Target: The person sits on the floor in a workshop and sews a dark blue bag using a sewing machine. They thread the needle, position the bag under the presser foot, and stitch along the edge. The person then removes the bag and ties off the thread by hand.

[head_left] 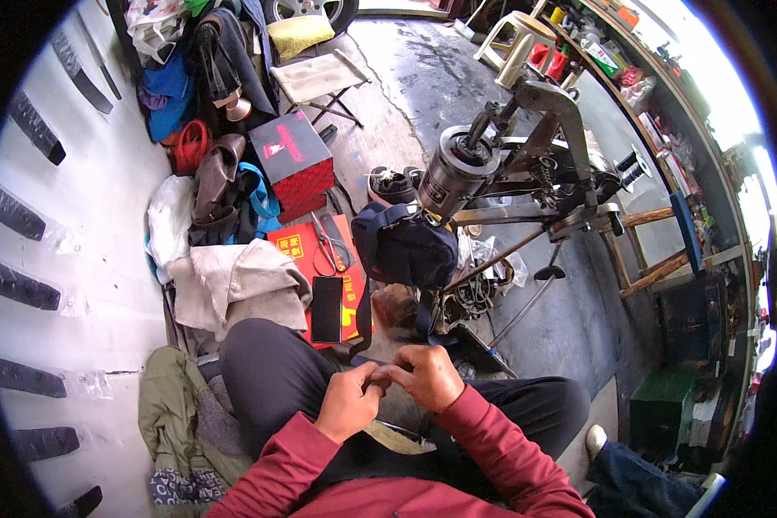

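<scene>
My left hand [350, 400] and my right hand [425, 378] meet above my lap, fingers closed and pressed together. Whatever they pinch is too small or too hidden to make out. Just ahead of them a dark strap [364, 318] runs down from a dark bag [408, 244]. That bag hangs at the metal cylinder [458, 169] of a hand-cranked sewing machine [540, 151]. Left of the strap, a black phone [326, 309] lies on a red printed sheet or bag [290, 246], with scissors [324, 246] farther up on it.
A beige cloth [233, 281], a red-and-black box [291, 160] and a folding stool [324, 78] stand or lie on the left. Dark shoes [394, 185] are behind the bag. At the lower right another person's leg [639, 483] shows. Shelves [639, 95] line the right.
</scene>
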### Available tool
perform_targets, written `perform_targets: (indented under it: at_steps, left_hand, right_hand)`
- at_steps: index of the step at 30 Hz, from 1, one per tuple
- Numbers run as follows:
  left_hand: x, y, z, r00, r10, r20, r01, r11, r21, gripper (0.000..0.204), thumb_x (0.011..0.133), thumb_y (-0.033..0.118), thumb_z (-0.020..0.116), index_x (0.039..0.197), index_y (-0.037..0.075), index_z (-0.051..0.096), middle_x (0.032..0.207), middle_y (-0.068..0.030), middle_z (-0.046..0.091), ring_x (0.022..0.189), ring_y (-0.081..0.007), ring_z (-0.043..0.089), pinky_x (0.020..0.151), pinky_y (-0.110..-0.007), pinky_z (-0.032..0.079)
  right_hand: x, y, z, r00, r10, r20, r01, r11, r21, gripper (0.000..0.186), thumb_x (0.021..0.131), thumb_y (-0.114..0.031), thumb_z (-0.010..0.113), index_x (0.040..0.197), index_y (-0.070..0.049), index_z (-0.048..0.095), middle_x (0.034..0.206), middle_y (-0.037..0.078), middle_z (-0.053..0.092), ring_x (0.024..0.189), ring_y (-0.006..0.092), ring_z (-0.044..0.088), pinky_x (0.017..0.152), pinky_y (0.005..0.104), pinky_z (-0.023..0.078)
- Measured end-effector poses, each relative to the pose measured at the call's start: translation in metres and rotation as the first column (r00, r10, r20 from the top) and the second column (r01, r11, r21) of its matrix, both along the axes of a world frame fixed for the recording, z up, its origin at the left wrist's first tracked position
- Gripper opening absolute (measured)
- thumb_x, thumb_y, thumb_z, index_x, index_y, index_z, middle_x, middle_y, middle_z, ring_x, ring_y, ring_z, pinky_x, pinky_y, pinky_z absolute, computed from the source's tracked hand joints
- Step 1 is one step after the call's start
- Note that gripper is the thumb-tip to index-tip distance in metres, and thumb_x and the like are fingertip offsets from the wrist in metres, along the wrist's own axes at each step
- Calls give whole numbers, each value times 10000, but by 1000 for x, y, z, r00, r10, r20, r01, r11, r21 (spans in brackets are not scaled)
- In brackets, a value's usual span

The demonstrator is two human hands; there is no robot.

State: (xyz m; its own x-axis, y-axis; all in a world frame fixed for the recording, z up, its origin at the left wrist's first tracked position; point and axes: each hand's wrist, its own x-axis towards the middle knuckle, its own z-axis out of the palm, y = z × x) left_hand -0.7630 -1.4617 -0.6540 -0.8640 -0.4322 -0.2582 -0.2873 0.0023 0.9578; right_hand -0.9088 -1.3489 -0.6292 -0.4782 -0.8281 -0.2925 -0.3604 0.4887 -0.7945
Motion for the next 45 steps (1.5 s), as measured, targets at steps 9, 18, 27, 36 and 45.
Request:
perform_targets:
  at_steps: [9,18,27,36,45]
  left_hand:
    - [-1,1,0,1000,6,20,-5,1000,-23,134,914,-3,559,985,-37,667,755,-107,687,674,-163,647,650,-318,511]
    - [1,3,-12,994,-89,62,102,963,-249,165,875,28,565,1006,-5,661,866,-235,700,869,-420,703,713,-447,542]
    - [1,5,-13,993,-91,77,112,939,-327,129,906,142,583,953,36,640,804,-266,665,802,-478,650,702,-567,498]
    - [1,4,-12,976,-132,175,191,905,-379,132,880,78,594,976,4,646,850,-263,668,845,-468,658,704,-525,514]
    - [0,3,-13,974,-148,172,199,921,-336,149,897,117,642,986,-2,651,853,-243,688,836,-441,679,686,-489,523]
  right_hand:
    - [3,1,-7,997,-23,-70,6,971,-240,181,853,-155,770,883,15,716,827,202,693,758,391,686,677,414,543]
    - [12,9,-10,991,-124,-55,123,992,-23,286,838,-231,820,827,27,696,746,193,673,683,359,683,622,398,526]
    - [14,13,-21,994,-64,-89,45,978,-203,250,863,-227,784,895,16,738,832,207,700,780,346,715,669,399,536]
    - [17,15,-21,984,-155,82,164,981,-105,232,868,-211,789,897,14,741,803,194,708,712,348,700,655,405,541]
    - [19,19,-28,990,-139,-29,135,984,-118,232,883,-214,770,848,14,740,766,214,703,690,384,703,609,423,540]
